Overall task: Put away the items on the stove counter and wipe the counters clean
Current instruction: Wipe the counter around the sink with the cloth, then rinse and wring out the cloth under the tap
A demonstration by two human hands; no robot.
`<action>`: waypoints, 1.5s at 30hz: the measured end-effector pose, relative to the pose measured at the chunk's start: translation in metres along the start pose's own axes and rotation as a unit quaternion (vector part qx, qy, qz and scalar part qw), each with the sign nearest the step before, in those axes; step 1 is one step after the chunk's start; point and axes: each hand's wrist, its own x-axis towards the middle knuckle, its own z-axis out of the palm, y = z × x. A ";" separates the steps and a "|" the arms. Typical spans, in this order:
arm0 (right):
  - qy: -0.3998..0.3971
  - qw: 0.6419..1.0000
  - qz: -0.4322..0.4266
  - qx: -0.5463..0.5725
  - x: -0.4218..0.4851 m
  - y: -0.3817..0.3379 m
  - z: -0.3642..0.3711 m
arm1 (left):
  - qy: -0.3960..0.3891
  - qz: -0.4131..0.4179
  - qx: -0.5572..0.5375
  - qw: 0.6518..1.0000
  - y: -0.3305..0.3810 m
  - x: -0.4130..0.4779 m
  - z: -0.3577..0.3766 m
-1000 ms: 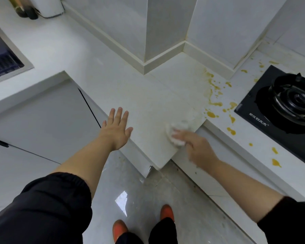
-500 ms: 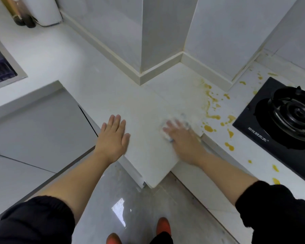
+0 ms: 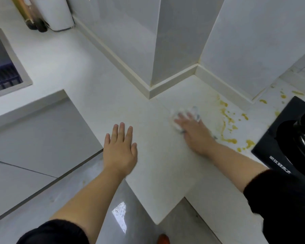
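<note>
Cloth (image 3: 192,111) under flat right grip (image 3: 195,133); left grip (image 3: 119,152) spread flat.

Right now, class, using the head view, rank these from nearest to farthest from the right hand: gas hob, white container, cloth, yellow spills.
1. cloth, pressed under the right hand.
2. yellow spills, on the counter just to its right.
3. gas hob, far right.
4. white container, back left corner.

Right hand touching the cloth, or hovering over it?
Touching. Head view: the right hand lies flat on the cloth, its fingers overlapping it, and the cloth bunches out from under them on the counter.
</note>
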 end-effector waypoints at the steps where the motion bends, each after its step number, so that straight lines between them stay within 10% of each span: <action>1: 0.017 0.998 0.067 0.000 0.019 0.010 -0.005 | 0.002 -0.001 0.003 1.000 0.000 0.000 0.001; 5: 0.007 0.991 0.131 -0.016 0.083 -0.021 0.002 | 0.000 -0.002 0.016 1.000 -0.003 0.003 0.006; 15: 0.091 0.978 -0.118 0.144 -0.041 -0.099 0.032 | -0.034 -0.004 0.010 0.999 0.000 0.001 -0.005; 21: -0.001 0.893 0.170 0.416 -0.030 -0.145 -0.016 | -0.069 0.041 -0.115 0.990 -0.020 -0.007 -0.036; 28: -0.087 0.774 0.234 0.582 0.088 -0.281 -0.046 | 0.024 -0.008 -0.210 0.977 -0.147 -0.009 -0.116; 35: -0.224 0.632 0.216 0.710 0.160 -0.447 -0.045 | 0.137 -0.165 -0.386 0.897 -0.309 -0.045 -0.206; 45: -0.359 0.623 0.133 0.682 0.269 -0.632 -0.021 | 0.219 -0.279 -0.570 0.741 -0.483 -0.068 -0.262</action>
